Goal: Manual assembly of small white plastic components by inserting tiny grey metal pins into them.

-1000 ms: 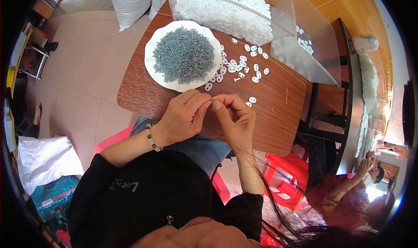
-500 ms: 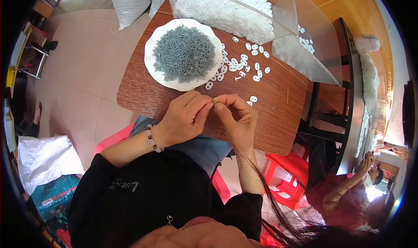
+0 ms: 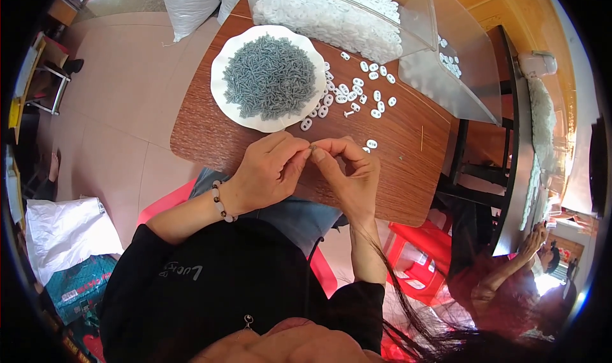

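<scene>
My left hand (image 3: pixel 271 172) and my right hand (image 3: pixel 349 175) meet fingertip to fingertip over the near side of the wooden table. Both are closed in a pinch on a tiny grey piece (image 3: pixel 313 148), mostly hidden by the fingers. It resembles the small grey spring-like pieces (image 3: pixel 269 76) heaped on a white scalloped plate (image 3: pixel 220 98) just beyond my left hand. Several white oval parts with two holes (image 3: pixel 342 98) lie scattered to the right of the plate. Closest to my right hand is one such white part (image 3: pixel 371 144).
A clear bin (image 3: pixel 417 19) full of white parts stands at the table's far edge, with another clear bin (image 3: pixel 468 82) beside it. A thin stick (image 3: pixel 421 138) lies on the table's right side. Red stools (image 3: pixel 414 261) stand at the right, near another person's arm (image 3: pixel 510 267).
My hands keep almost the same place and stay pinched together. A little more of the grey piece shows between the fingertips.
</scene>
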{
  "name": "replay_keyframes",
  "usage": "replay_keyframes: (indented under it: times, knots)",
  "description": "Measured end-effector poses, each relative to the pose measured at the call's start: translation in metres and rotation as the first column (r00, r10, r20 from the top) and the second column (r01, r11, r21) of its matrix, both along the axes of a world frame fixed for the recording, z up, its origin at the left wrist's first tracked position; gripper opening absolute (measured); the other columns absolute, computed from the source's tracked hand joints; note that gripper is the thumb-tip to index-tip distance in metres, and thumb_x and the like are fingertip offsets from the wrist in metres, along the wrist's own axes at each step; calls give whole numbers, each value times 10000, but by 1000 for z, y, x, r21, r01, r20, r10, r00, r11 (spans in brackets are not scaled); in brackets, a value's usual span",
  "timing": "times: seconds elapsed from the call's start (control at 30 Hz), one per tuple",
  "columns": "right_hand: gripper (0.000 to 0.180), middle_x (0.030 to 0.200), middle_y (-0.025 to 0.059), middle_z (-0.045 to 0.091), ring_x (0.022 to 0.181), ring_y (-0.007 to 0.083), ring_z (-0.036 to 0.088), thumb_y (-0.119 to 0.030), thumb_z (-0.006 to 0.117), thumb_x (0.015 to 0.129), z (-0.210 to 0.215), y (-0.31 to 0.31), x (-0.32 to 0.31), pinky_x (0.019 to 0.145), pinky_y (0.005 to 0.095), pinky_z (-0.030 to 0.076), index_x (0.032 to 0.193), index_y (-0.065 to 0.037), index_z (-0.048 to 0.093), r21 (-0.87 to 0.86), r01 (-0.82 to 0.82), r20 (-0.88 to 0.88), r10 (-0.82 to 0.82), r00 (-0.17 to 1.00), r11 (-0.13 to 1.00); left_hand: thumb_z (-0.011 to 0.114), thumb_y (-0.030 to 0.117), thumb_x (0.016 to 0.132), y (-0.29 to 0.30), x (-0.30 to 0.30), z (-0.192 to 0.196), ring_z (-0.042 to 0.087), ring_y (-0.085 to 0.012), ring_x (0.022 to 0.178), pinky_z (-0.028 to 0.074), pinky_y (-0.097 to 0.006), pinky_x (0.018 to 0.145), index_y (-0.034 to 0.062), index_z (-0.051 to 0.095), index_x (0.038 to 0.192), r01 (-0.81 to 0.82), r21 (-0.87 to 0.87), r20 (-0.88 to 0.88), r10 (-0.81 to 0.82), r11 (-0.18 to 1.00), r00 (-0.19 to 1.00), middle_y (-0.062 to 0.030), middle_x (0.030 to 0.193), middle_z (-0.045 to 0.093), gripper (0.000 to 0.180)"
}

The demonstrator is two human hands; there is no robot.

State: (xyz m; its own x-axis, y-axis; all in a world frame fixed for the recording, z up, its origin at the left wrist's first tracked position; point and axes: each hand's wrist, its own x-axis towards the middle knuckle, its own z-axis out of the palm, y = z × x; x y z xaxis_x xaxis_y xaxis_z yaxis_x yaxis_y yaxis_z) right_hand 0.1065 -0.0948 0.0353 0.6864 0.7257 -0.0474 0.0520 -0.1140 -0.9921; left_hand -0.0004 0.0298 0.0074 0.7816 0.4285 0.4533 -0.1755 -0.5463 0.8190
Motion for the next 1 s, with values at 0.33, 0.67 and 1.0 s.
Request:
replay_keyframes:
  times: [0.33,0.67,1.0]
  knots:
    - [79,842,17,638,774,75,547,-36,661,850,-2,-2,0,716,230,433,900,23,672,-13,-8,-61,7,998,1000,594,7,873,-2,-1,4,513,-197,566,411,-311,514,-7,575,925,59,-160,-82,-73,985,994,-73,670,517,57]
    - [62,783,37,591,741,117,554,-51,635,858,5,-1,10,710,243,438,886,4,644,-115,-122,425,159,891,986,437,248,987,5,1,2,281,-21,477,228,-203,460,123,427,696,26,-991,83,-444,-132,892,72,574,326,317]
    - [109,737,94,649,646,246,572,-144,676,837,-17,71,38,616,350,444,845,-35,676,-100,19,757,64,650,995,456,224,937,-9,-2,-11,242,-4,445,178,-188,411,128,403,685,-5,-999,-30,-528,48,849,94,565,286,274]
